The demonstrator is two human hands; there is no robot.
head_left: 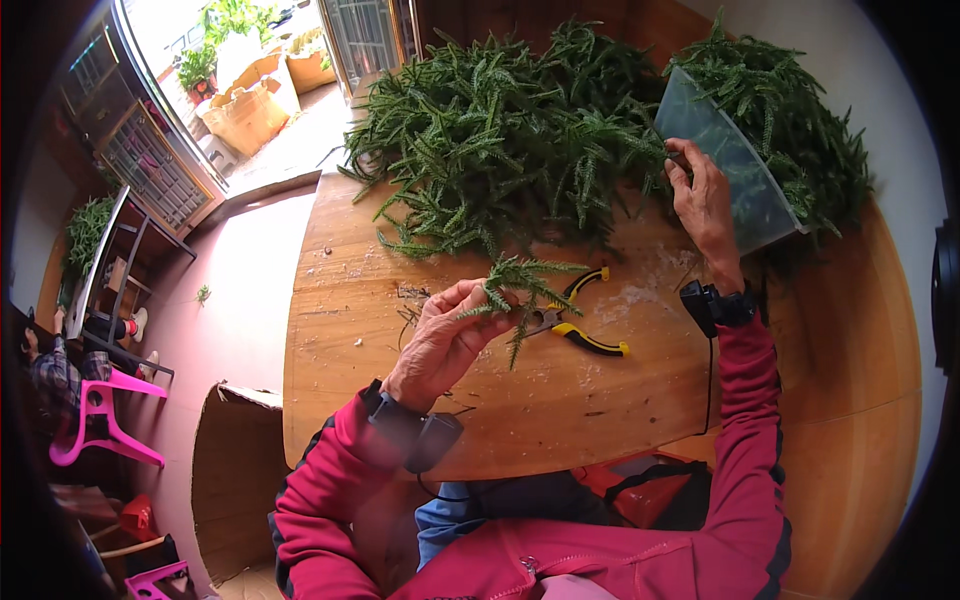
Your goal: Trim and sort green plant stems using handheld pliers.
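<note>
Green sprig (520, 285) at frame centre, pinched in fingers of left hand (445, 335) above the wooden table (520, 420). Just right of it, yellow-handled pliers (580, 320) flat on the wood. Further up, big heap of green cuttings (500, 140) across the table's far side. Upper right, right hand (705, 200) with fingers closed on rim of clear plastic tub (730, 165) tilted among greenery. Lower left, pink chair (95, 420) and cardboard box (235, 480).

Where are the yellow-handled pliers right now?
The yellow-handled pliers lie on the wooden table near the middle of the head view, just right of the left hand holding green sprigs.
</note>
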